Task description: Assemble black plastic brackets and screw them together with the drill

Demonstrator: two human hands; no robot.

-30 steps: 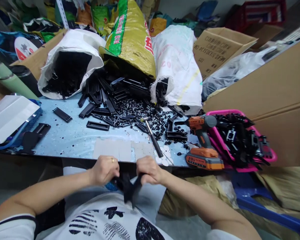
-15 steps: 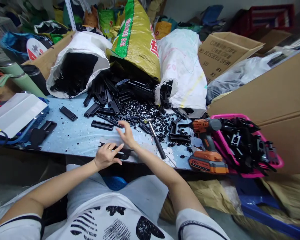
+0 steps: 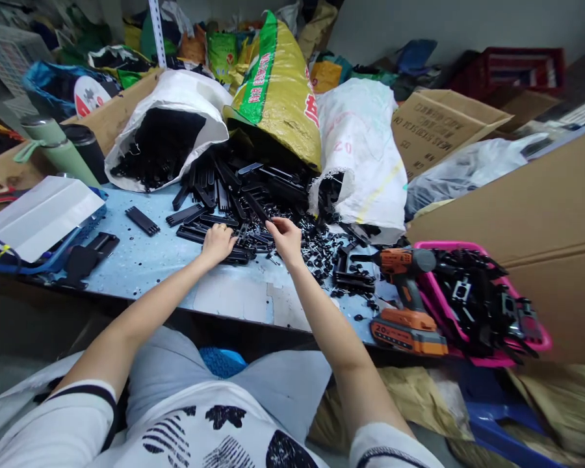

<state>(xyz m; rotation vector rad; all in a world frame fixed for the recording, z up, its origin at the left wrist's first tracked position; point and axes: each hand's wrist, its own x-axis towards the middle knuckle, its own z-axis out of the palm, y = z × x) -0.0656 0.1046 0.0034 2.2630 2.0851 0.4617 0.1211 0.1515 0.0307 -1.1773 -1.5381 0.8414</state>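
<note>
My right hand (image 3: 286, 240) pinches the near end of a long flat black plastic strip (image 3: 256, 207), which slants up and left over the heap. Beside it, my left hand (image 3: 218, 243) reaches down among black plastic parts (image 3: 238, 256) at the near side of the heap. Its fingers are curled together, and what they hold, if anything, is hidden. Around both hands lie loose black plastic pieces (image 3: 205, 195), and small screws (image 3: 322, 244) are scattered to the right.
Open sacks, one white (image 3: 175, 88), one yellow-green (image 3: 277, 123) and another white (image 3: 365, 143), lie behind the heap. An orange cordless drill (image 3: 409, 318) stands at right beside a pink basket (image 3: 548, 338) of parts. At left are a blue tray (image 3: 61, 260) and a green bottle (image 3: 61, 153).
Both hands have moved forward from the table's near edge to the heap. The black part under them there no longer shows at that edge. My right hand has taken hold of a strip.
</note>
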